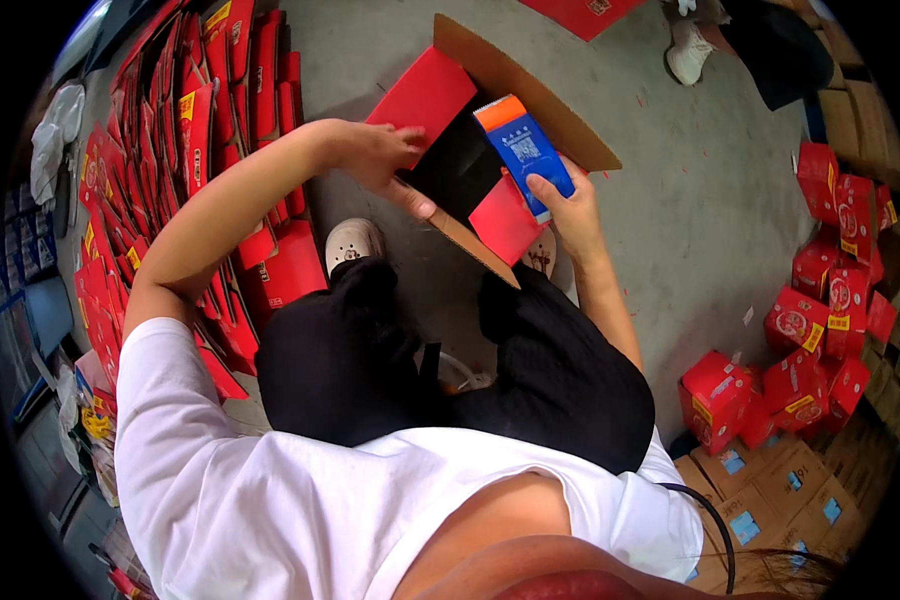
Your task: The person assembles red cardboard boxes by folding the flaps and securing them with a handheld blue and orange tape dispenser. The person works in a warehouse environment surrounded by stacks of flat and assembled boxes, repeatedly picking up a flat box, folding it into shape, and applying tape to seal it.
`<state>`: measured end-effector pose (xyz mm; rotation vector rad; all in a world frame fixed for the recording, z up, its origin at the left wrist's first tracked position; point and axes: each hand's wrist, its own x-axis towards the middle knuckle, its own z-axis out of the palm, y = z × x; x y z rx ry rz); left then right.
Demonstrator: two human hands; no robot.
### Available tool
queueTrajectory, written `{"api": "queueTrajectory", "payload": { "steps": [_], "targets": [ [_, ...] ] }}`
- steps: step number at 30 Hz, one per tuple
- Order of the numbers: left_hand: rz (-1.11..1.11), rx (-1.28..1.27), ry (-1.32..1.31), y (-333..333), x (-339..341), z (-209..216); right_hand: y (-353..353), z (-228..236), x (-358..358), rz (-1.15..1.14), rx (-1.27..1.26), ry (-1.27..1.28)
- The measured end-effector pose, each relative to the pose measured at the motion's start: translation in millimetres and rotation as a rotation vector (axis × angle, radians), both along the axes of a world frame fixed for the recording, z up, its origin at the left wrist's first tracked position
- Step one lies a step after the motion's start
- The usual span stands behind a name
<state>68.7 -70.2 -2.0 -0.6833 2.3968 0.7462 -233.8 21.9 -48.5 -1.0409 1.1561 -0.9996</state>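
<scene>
An unfolded red cardboard box (423,101) with brown edges stands in front of me between my feet, its flaps spread and its inside dark. My left hand (375,160) reaches over the box's left corner. Its fingers are spread over the red flap, and the thumb touches the edge of the near flap. My right hand (573,205) grips a flat blue packet (523,152) with an orange top end and a printed square code. The thumb lies across its face; the other fingers are mostly hidden behind it. This packet is tilted over the box's right side.
Stacks of flattened red cartons (210,130) lean on the floor at my left. Several made-up red boxes (718,400) are piled at the right, with brown cartons (785,480) below them. At the upper right is another person's white shoe (688,55).
</scene>
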Motion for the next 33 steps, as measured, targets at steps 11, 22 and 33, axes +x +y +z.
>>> {"api": "queueTrajectory", "payload": {
  "steps": [11,22,33],
  "targets": [
    [0.762,-0.697,0.208,-2.9,-29.7,-72.8,-53.5,91.1,-32.8,-0.503,-0.274,-0.148],
    [1.131,-0.342,0.814,-21.9,-5.2,-102.1,-12.1,33.8,33.9,-0.174,0.07,-0.147],
    [1.475,0.754,0.721,2.7,-22.2,-22.0,0.1,18.4,30.6,0.05,0.055,0.006]
  ]
}}
